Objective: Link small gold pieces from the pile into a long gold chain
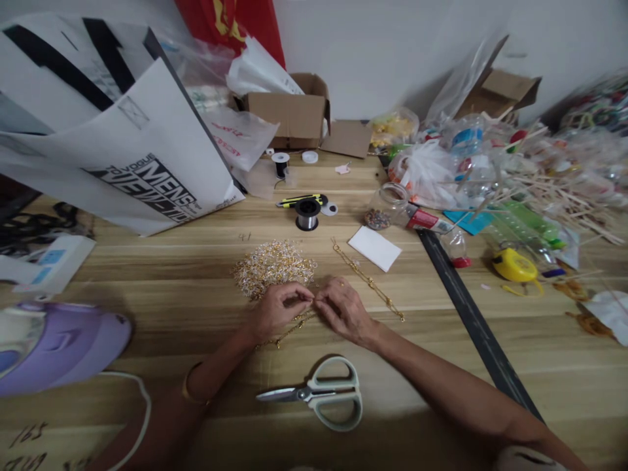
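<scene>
My left hand and my right hand meet fingertip to fingertip over the wooden table, both pinched. A thin gold beaded chain trails from under the fingertips along the tabletop below my left hand; its pinched end is too small to see clearly. Just beyond my left hand lies a heap of small gold and clear beads or links. A second gold chain is stretched out to the right of my right hand. Nearer me, scissors with pale handles lie with blades pointing left.
Beyond the heap stand a wire spool, a yellow-black cutter and a bead jar. A white card and a yellow tape measure lie right. A large bag and a purple appliance stand left.
</scene>
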